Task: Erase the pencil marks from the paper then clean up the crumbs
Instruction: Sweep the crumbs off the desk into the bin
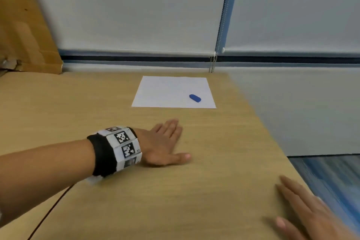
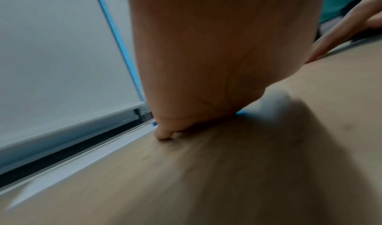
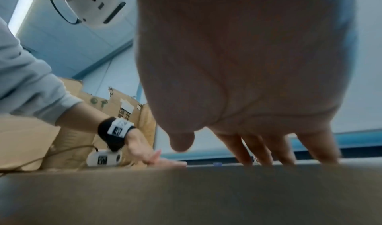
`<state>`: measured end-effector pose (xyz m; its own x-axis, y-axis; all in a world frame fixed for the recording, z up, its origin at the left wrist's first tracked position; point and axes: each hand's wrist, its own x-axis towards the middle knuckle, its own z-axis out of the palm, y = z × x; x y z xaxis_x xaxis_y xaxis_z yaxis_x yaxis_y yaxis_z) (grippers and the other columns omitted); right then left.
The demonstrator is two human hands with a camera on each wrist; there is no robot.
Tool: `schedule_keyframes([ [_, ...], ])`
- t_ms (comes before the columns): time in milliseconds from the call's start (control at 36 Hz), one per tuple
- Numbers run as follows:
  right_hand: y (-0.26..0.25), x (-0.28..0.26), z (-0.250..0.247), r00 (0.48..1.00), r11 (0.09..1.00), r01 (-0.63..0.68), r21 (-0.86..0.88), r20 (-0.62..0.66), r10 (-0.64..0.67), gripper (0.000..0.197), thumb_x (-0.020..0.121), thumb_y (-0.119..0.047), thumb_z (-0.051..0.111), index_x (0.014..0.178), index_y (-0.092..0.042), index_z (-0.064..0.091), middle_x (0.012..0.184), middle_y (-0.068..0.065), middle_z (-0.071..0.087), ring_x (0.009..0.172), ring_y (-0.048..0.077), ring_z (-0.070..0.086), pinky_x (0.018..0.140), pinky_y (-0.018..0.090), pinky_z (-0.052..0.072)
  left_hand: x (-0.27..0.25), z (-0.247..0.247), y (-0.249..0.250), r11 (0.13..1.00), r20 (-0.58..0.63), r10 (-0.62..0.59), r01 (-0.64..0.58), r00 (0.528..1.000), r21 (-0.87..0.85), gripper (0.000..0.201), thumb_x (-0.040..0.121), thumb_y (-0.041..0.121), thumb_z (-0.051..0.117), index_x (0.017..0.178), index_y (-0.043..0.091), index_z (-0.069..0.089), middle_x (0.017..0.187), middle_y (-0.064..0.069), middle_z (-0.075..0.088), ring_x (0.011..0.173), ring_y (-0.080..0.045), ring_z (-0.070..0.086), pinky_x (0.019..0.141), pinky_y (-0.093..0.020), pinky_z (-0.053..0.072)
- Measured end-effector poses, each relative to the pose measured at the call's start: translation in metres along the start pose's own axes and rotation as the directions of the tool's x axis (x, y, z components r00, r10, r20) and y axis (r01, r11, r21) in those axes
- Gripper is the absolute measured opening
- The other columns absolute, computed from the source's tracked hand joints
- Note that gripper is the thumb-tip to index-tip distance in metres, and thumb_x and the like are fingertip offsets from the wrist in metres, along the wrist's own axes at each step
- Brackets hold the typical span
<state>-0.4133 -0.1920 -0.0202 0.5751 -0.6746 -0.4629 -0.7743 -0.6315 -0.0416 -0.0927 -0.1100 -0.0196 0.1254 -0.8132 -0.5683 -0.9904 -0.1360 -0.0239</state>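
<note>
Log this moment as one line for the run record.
left hand: flat on table, empty | right hand: flat, empty | blue eraser: on paper, untouched

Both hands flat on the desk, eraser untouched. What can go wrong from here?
1. The paper lies loose with neither the left hand nor the right hand on it; rubbing without pinning it would likely make it slide or crease.
2. The blue eraser sits by the paper's right side, close to the desk edge; a clumsy reach, or sweeping crumbs that way, may knock things to the floor.
</note>
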Motion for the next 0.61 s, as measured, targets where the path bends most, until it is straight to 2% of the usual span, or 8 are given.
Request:
schedule_keyframes([
  [28,0.002,0.003,0.009,1.000,0.997,0.012,-0.073,0.002,-0.012,0.145,0.038,-0.099,-0.021,0.153,-0.014,0.001,0.142,-0.021,-0.038,0.144,0.004,-0.005,0.114,0.030,0.009,-0.002,0.001,0.012,0.999,0.008,0.049,-0.049,0.999,0.010,0.097,0.087,0.076,0.008,0.147,0.010,-0.029,0.152,-0.011,-0.039,0.142,-0.022,-0.033,0.121,-0.044,-0.007],
  [83,0.009,0.005,0.039,0.988,0.998,0.056,0.025,-0.143,-0.051,0.103,0.078,-0.087,0.007,0.149,-0.016,0.030,0.159,-0.015,-0.011,0.147,0.008,0.003,0.115,0.031,0.014,-0.009,0.003,0.035,0.983,0.035,0.176,-0.177,0.984,0.042,0.098,0.086,0.077,0.009,0.147,0.011,-0.030,0.150,-0.009,-0.041,0.140,-0.022,-0.035,0.120,-0.045,-0.010],
  [167,0.014,0.014,0.068,0.933,0.977,0.198,0.080,-0.322,-0.163,0.084,0.086,-0.078,0.017,0.153,-0.028,0.011,0.160,-0.016,0.003,0.147,0.002,0.000,0.114,0.026,0.004,-0.021,0.002,0.061,0.922,0.064,0.384,-0.386,0.921,0.037,0.096,0.084,0.075,0.007,0.149,0.013,-0.026,0.152,-0.005,-0.037,0.142,-0.016,-0.032,0.119,-0.039,-0.014],
  [222,0.010,0.012,0.066,0.873,0.972,0.235,0.025,-0.445,-0.200,0.083,0.087,-0.077,0.017,0.152,-0.028,0.014,0.160,-0.017,0.004,0.146,0.001,0.000,0.112,0.026,0.006,-0.030,0.000,0.061,0.906,0.014,0.421,-0.420,0.907,-0.046,0.094,0.083,0.071,0.008,0.151,0.015,-0.023,0.156,0.000,-0.032,0.144,-0.009,-0.027,0.119,-0.032,-0.013],
  [333,0.010,0.012,0.068,0.859,0.982,0.187,0.015,-0.488,-0.156,0.083,0.088,-0.075,0.018,0.138,-0.012,0.041,0.159,-0.015,0.008,0.146,0.002,0.001,0.113,0.027,0.006,-0.038,0.004,0.012,0.977,-0.136,0.137,-0.157,0.981,-0.146,0.104,0.075,0.084,-0.002,0.150,0.015,-0.024,0.157,-0.001,-0.031,0.146,-0.013,-0.023,0.122,-0.037,-0.004],
  [444,0.004,0.010,0.070,0.872,0.988,0.152,0.021,-0.474,-0.124,0.082,0.090,-0.072,0.018,0.137,-0.010,0.042,0.156,-0.006,0.028,0.146,0.004,0.002,0.113,0.030,0.007,-0.045,0.016,-0.047,0.965,-0.131,-0.231,0.209,0.964,-0.162,0.125,0.057,0.090,-0.019,0.150,0.007,-0.020,0.158,-0.012,-0.026,0.147,-0.022,-0.018,0.122,-0.041,-0.001],
  [556,0.000,0.006,0.070,0.848,0.984,0.169,0.052,-0.516,-0.118,0.085,0.089,-0.072,0.018,0.136,-0.009,0.049,0.146,0.005,0.045,0.146,-0.001,0.001,0.114,0.029,0.007,-0.047,0.028,-0.054,0.942,-0.022,-0.296,0.288,0.955,-0.173,0.147,0.034,0.097,-0.025,0.149,0.006,-0.023,0.157,-0.013,-0.029,0.147,-0.024,-0.020,0.122,-0.040,-0.003],
  [611,0.002,0.006,0.068,0.787,0.981,0.189,0.035,-0.603,-0.130,0.085,0.086,-0.076,0.020,0.134,-0.013,0.051,0.145,0.001,0.046,0.144,0.000,0.015,0.113,0.030,0.014,-0.044,0.031,-0.039,0.946,-0.005,-0.268,0.262,0.963,-0.190,0.141,0.039,0.096,-0.022,0.148,0.007,-0.025,0.156,-0.012,-0.032,0.146,-0.023,-0.024,0.121,-0.040,-0.005],
])
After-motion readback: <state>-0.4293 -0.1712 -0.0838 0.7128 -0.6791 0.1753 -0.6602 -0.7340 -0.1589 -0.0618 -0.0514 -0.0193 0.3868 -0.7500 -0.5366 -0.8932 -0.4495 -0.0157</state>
